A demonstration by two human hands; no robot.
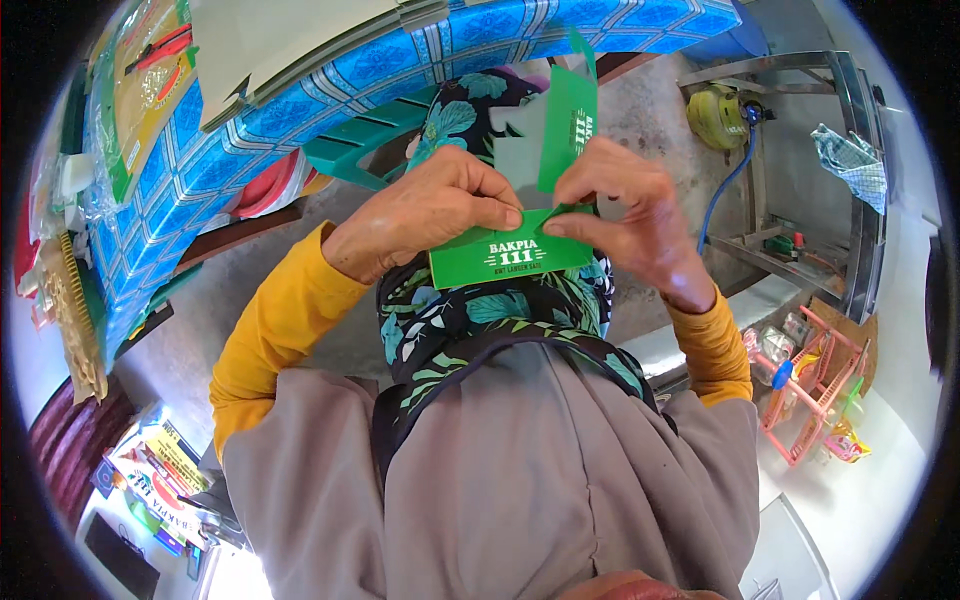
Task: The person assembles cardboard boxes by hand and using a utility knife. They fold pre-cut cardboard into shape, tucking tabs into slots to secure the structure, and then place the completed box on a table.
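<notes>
A green printed cardboard box, partly folded, sits above my lap with its grey inner side showing behind the front panel. My left hand pinches the upper edge of that panel near its middle, thumb on top. At the panel's right corner, my right hand grips a small green flap between thumb and fingers. Another green side panel stands up at the far side of the box, just beyond my right hand. Dark floral cloth covers my lap under the box.
Ahead stands a table with a blue patterned cover, bearing flat grey card sheets and plastic packs. A green plastic chair is beneath it. To the right are a metal frame, a green gas cylinder and a pink rack.
</notes>
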